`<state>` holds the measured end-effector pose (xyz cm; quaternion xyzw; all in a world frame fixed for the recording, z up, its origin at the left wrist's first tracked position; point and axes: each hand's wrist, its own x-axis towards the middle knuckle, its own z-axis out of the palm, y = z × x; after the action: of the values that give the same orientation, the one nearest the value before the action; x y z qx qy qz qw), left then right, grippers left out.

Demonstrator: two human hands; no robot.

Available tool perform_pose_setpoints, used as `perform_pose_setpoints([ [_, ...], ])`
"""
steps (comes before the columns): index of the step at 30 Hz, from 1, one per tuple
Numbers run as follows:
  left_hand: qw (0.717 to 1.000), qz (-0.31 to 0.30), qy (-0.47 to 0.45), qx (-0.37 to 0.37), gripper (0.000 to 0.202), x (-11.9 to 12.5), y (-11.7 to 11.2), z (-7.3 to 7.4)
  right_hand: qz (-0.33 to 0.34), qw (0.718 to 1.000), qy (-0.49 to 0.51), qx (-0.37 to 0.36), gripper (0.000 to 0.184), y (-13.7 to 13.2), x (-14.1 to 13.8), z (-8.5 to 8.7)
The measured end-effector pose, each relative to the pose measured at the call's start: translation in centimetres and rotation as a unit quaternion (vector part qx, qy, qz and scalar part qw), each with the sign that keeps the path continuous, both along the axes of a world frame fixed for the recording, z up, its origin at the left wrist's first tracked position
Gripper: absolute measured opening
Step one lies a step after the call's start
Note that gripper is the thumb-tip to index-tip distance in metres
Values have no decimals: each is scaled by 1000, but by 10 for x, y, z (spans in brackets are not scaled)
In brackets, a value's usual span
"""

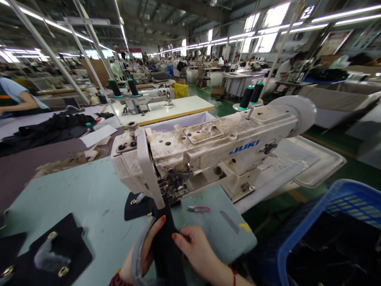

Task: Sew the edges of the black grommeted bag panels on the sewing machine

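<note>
A: Head view. Where does the black piece (168, 250) lie?

B: On the pale green worktop (101, 206), its far end under the head of the sewing machine (205, 147).

A: State of the right hand (198, 248)?

B: Pinching the piece's right edge between thumb and fingers.

A: And the left hand (149, 244)?

B: Along the left edge, one fingertip upon the piece; whether it grips, I cannot tell. A plastic-wrapped strap (137, 250) curves over it.

A: Surroundings?

B: Pink-handled snips (199, 208) right of the piece; black panels (79, 252) with gold rings at left; a blue basket (281, 254) holding dark pieces at right.
</note>
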<state>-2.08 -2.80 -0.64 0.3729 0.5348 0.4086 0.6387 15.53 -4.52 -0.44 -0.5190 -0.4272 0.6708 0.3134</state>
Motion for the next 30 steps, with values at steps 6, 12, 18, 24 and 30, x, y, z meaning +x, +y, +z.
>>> perform_pose_setpoints([
  [6,980,-2,-76,-182,41,24,8,42,6,1000,6,-6,78,1,1,0],
  [12,978,12,-95,-187,43,31,9,56,18,1000,-12,18,75,2,7,14],
  [18,983,7,-102,-154,39,36,4,62,13,1000,-1,-1,75,3,6,16],
  [24,987,10,-74,-142,41,37,6,64,3,1000,-10,-29,80,4,3,16],
  [30,986,10,-89,-141,39,36,8,62,4,1000,-10,-28,80,4,2,12],
])
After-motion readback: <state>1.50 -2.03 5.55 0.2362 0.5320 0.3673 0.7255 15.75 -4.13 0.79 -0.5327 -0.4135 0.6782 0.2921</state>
